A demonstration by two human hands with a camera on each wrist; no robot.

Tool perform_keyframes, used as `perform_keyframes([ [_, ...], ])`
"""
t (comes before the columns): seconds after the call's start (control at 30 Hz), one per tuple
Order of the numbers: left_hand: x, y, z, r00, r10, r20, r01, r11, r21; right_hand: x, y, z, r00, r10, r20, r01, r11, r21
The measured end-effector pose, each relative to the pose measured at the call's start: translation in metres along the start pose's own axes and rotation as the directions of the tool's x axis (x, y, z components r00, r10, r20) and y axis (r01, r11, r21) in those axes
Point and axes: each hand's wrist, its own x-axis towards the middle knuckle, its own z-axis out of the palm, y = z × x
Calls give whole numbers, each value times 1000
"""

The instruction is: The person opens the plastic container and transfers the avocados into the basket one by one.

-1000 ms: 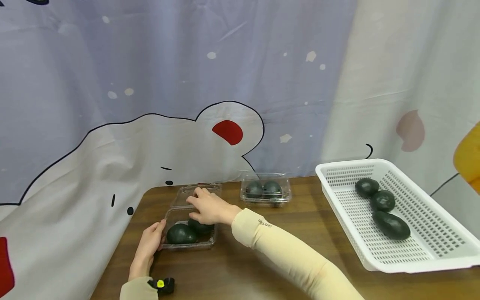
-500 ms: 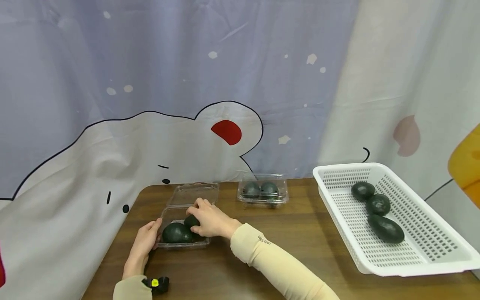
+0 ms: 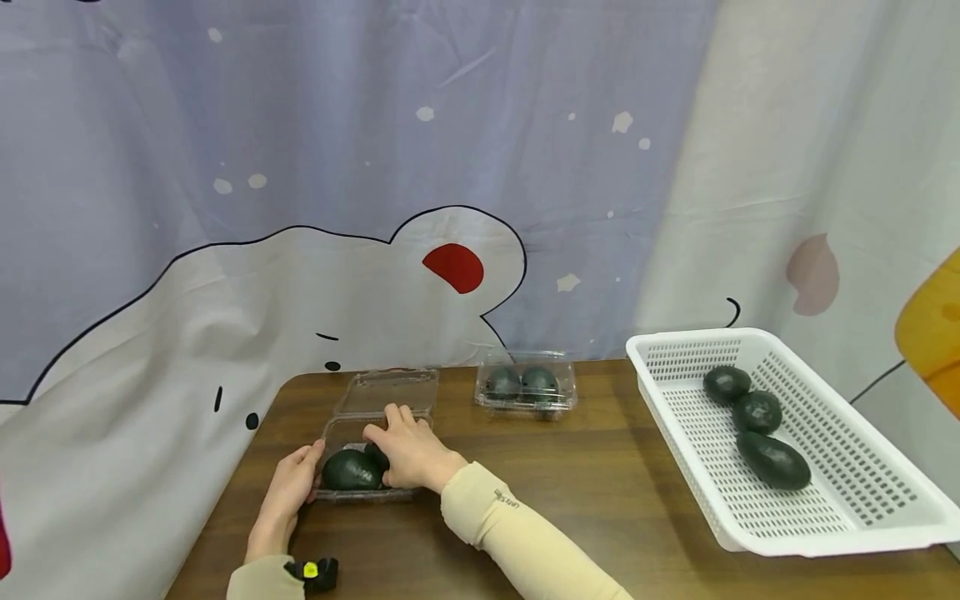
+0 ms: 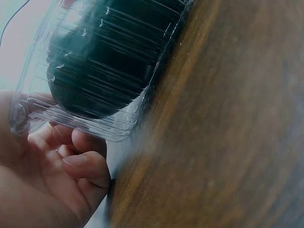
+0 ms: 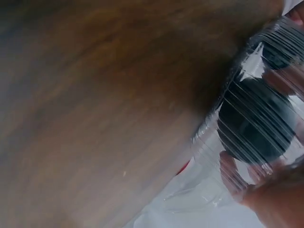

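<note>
A cartoon-printed curtain (image 3: pixel 375 167) hangs behind the brown wooden table (image 3: pixel 585 500) I sit at. On my right stands a white perforated basket (image 3: pixel 862 500) with three dark avocados (image 3: pixel 757 411) lying in a row inside it. At the back of the table, near the curtain, a closed clear clamshell box (image 3: pixel 528 386) holds two more avocados. In front of me sits an open clear clamshell box (image 3: pixel 352 487), its lid (image 3: pixel 390 389) laid flat behind it. My right hand (image 3: pixel 408 454) reaches into this box, fingers curled over the smaller avocado (image 3: pixel 377 457) on its right side. My left hand (image 3: pixel 288 492) is apart from the right, at the box's left end, steadying it with thumb and fingers against the plastic wall. The bigger avocado (image 3: pixel 348 472) lies in the left half of the tray, just beside the one I grip.
</note>
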Motion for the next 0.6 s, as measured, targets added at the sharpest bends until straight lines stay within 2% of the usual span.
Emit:
perform_keyframes([
  [0.3, 1, -2, 2, 1000, -1, 2, 1, 1000, -13, 3, 0, 8, 999, 41, -8, -40, 997, 60],
  [0.6, 2, -1, 1, 1000, 15, 1, -15, 1000, -23, 3, 1, 0, 997, 51, -53, -41, 986, 160],
])
